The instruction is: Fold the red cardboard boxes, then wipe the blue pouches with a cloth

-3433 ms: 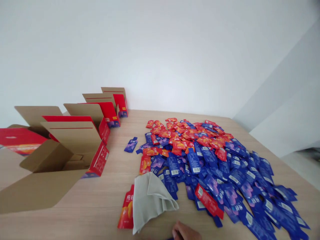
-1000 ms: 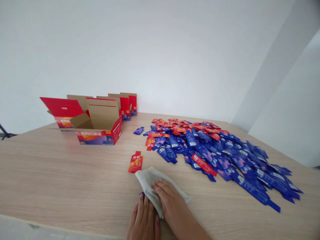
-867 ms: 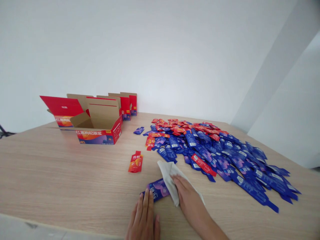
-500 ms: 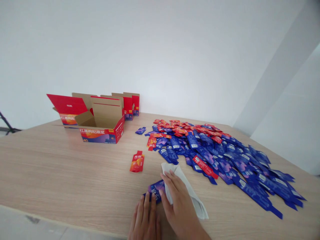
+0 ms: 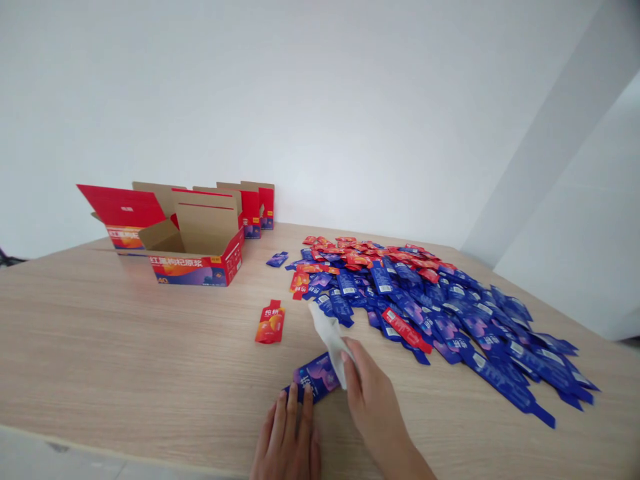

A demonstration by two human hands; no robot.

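Blue pouch lies flat on the counter, near the front edge. Left hand is spread flat, fingertips pressing it down. Right hand pinches a white cloth against it. Only this one gets wiped; the big pile beside it looks untouched.

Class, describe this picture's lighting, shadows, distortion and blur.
Head view: soft, even light, no hard glare; faint shadows beneath the left hand and right hand; the wide lens bows the near edge of the pale wooden table; the heap of blue and red foil sachets is sharp; the white cloth in the right hand looks slightly smeared.
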